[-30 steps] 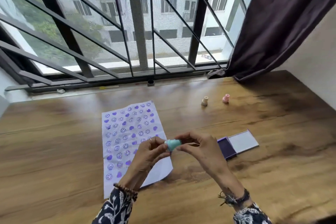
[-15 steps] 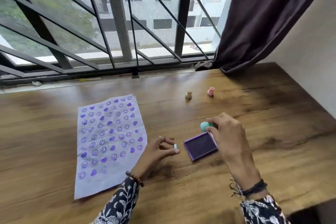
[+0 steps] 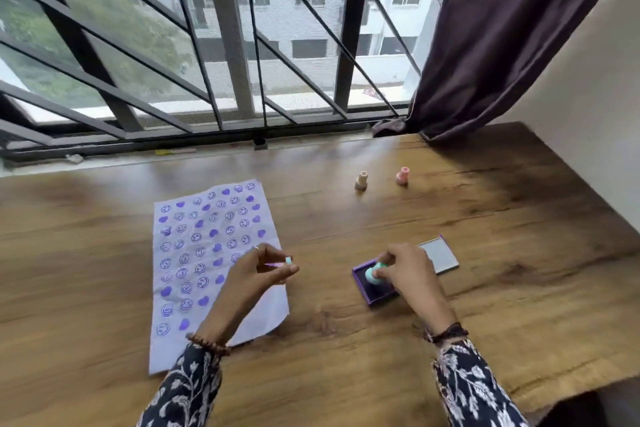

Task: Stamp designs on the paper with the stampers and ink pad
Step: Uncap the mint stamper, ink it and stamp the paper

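- Right hand [image 3: 410,276]: fingers closed around the teal stamper [image 3: 374,273], gripping it near its upper end. The stamper's lower face is pressed down onto the ink surface.
- Left hand [image 3: 258,274]: thumb and forefinger pinched on a small teal cap [image 3: 288,259]. The remaining fingers are loosely curled. The hand is raised over the right edge of the paper [image 3: 194,253].
- Teal stamper: short, rounded body, pale teal, tilted slightly to the left under the fingers.
- Ink pad [image 3: 372,289]: square purple case, dark purple ink surface, lying flat on the wooden table [image 3: 485,288]. Its open lid [image 3: 440,255] lies flat behind the right hand, grey inner face up.
- Paper: pale sheet, slightly crumpled, covered in rows of purple smiley faces and solid purple hearts. Its lower portion is unstamped.
- Position: the ink pad sits to the right of the paper, apart from it, directly under the right hand. The left hand and cap are well apart from the pad.
- Spare stampers: a beige stamper [image 3: 361,180] and a pink stamper [image 3: 402,176] stand upright on the table toward the window, near each other, far from both hands.
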The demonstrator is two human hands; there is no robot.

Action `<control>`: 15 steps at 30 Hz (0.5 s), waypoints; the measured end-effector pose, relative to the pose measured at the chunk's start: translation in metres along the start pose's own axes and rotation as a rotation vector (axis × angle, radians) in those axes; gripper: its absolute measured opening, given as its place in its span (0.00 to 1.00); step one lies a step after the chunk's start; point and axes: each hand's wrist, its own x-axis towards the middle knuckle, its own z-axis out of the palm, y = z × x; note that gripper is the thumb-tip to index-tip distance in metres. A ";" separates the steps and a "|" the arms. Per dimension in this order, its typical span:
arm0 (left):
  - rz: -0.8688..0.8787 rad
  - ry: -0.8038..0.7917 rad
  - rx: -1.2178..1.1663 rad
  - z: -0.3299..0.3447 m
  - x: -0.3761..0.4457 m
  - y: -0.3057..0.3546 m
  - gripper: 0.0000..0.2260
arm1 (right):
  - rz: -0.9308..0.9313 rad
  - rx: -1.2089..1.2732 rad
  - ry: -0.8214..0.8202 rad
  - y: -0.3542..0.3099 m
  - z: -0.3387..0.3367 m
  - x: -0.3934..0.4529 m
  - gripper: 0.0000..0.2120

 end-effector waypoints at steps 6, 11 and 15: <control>-0.127 0.197 -0.038 -0.093 -0.027 -0.024 0.06 | -0.129 0.120 -0.116 -0.064 0.035 -0.045 0.09; -0.244 0.223 -0.273 -0.130 -0.043 -0.039 0.06 | -0.320 0.061 -0.249 -0.127 0.083 -0.078 0.09; -0.272 0.180 -0.362 -0.138 -0.044 -0.043 0.06 | -0.413 -0.059 -0.142 -0.160 0.089 -0.094 0.08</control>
